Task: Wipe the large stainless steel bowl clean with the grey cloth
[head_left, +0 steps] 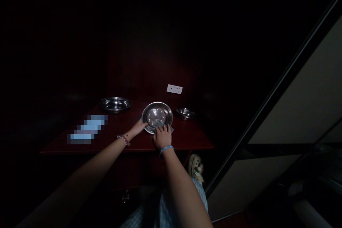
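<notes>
One steel bowl (156, 114), tilted, grasped by left hand (139, 127); right hand (162, 138) holds probable cloth (159, 124) inside.

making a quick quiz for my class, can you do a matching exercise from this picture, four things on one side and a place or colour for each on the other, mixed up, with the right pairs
Things:
1. left hand
2. cloth
3. socket plate
4. tabletop

Places and colours:
a. white, with small dark holes
b. dark red
c. at the rim of the metal bowl
d. grey, under the right hand

Right pairs: 1-c, 2-d, 3-a, 4-b
</notes>
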A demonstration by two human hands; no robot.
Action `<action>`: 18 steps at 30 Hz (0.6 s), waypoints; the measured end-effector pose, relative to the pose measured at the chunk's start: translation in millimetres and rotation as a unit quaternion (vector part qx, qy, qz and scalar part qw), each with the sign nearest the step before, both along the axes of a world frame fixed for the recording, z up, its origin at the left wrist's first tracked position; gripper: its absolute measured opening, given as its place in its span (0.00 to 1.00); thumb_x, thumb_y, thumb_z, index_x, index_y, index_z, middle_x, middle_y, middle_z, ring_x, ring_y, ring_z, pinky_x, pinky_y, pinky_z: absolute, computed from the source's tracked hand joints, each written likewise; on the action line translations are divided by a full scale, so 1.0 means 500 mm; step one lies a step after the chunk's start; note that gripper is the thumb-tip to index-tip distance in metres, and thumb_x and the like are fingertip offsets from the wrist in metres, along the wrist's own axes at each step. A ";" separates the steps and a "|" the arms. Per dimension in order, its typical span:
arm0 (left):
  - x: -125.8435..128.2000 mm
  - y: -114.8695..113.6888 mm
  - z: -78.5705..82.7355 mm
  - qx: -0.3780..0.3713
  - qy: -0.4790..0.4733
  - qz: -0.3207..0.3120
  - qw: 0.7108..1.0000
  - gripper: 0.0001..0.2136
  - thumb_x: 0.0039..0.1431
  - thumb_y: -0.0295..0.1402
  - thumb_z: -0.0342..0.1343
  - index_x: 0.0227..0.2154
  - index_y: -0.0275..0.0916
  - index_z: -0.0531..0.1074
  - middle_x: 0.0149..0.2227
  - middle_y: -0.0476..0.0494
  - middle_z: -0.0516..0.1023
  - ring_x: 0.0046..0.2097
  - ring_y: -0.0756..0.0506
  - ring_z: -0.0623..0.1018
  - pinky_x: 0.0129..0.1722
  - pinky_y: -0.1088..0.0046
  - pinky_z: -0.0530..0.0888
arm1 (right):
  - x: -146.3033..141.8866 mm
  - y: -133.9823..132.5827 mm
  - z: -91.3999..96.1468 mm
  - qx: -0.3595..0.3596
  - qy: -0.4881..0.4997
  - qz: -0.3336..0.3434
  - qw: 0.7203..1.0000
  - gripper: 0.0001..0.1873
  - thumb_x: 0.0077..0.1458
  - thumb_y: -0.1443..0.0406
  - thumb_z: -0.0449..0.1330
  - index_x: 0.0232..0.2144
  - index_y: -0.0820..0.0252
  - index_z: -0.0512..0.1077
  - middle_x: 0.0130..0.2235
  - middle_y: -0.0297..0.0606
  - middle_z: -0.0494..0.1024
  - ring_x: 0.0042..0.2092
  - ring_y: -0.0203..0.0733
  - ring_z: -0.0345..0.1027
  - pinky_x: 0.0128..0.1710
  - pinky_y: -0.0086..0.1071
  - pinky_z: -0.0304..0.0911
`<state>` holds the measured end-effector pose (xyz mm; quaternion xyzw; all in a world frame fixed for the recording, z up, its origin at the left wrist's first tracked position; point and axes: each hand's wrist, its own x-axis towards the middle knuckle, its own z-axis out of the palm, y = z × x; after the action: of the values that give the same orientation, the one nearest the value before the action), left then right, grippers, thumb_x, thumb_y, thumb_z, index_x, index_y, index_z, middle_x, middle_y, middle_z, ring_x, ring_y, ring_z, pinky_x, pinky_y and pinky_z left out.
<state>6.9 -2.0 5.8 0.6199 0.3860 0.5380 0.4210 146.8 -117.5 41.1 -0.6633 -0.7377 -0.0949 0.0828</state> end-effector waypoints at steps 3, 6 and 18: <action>-0.001 0.003 -0.002 0.009 0.006 -0.001 1.000 0.23 0.48 0.25 0.55 0.50 0.35 0.74 0.49 0.39 0.83 0.58 0.36 0.77 0.65 0.51 0.68 | -0.003 0.001 -0.004 0.009 -0.004 0.007 1.000 0.26 0.67 0.61 0.49 0.62 0.64 0.70 0.66 0.48 0.70 0.68 0.52 0.57 0.72 0.49 0.34; -0.003 0.004 -0.001 0.010 0.011 -0.004 1.000 0.23 0.48 0.25 0.55 0.50 0.35 0.75 0.48 0.39 0.84 0.56 0.36 0.79 0.64 0.52 0.70 | -0.005 0.001 -0.006 0.011 -0.007 0.016 1.000 0.26 0.67 0.60 0.49 0.61 0.64 0.71 0.65 0.48 0.70 0.67 0.53 0.59 0.72 0.49 0.35; -0.007 0.004 -0.004 -0.010 0.001 -0.006 1.000 0.19 0.46 0.27 0.57 0.45 0.34 0.77 0.48 0.38 0.84 0.56 0.35 0.78 0.64 0.52 0.69 | -0.010 0.000 -0.003 0.019 -0.021 0.063 0.998 0.26 0.66 0.59 0.50 0.62 0.64 0.70 0.62 0.49 0.74 0.63 0.51 0.64 0.72 0.46 0.33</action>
<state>3.2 0.2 3.9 0.6180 0.3885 0.5312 0.4301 141.9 -117.7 39.4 -0.6113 -0.7780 -0.1171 0.0853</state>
